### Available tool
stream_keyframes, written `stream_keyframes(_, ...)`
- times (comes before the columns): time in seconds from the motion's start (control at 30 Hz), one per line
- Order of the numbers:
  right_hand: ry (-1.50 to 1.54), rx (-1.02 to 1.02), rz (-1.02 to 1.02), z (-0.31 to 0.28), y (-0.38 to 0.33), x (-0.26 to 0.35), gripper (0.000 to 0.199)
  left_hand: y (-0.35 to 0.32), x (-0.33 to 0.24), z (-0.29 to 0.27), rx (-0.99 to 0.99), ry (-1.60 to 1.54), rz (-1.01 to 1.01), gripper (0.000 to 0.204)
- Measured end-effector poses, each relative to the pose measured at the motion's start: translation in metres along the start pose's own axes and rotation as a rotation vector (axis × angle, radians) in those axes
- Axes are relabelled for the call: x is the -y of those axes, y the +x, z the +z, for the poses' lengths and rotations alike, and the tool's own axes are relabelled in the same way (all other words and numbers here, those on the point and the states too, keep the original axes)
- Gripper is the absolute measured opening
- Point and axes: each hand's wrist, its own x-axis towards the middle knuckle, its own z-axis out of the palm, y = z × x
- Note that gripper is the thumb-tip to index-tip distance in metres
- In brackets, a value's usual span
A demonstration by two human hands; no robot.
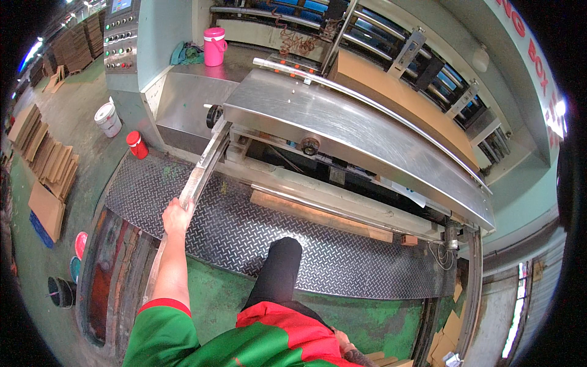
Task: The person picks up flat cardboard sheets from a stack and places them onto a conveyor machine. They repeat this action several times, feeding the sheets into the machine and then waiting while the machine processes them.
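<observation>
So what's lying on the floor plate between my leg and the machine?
A long wooden plank lies on the checker plate, between your leg and the machine, seen in the head view.

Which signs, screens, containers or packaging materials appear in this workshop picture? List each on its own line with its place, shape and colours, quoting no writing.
Screen: top left, atop the control panel, small, bluish.
Control panel: below the screen, grey, rows of coloured buttons.
Sign: upper right on the machine hood, red letters on white.
Pink jug: on the machine ledge, cylindrical, white lid.
White bucket: floor, left.
Red can: beside the tread plate.
Flat cardboard stacks: left floor, brown.
</observation>
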Motion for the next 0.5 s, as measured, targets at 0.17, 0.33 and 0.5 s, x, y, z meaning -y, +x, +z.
stream_keyframes(0.17, -0.016, 0.041, 0.063, 0.006, 0.006, -0.008, 0.090, -0.001, -0.001, -0.001, 0.006, 0.002, -0.011, 0.073)
stream_keyframes(0.33, 0.031, 0.001, 0.011, 0.006, 0.004, -0.006, 0.085, -0.001, -0.002, -0.002, 0.007, -0.010, -0.018, 0.074)
stream_keyframes(0.5, 0.024, -0.030, -0.016, 0.000, -0.002, 0.003, 0.084, 0.000, -0.001, -0.001, 0.013, -0.002, -0.017, 0.074)
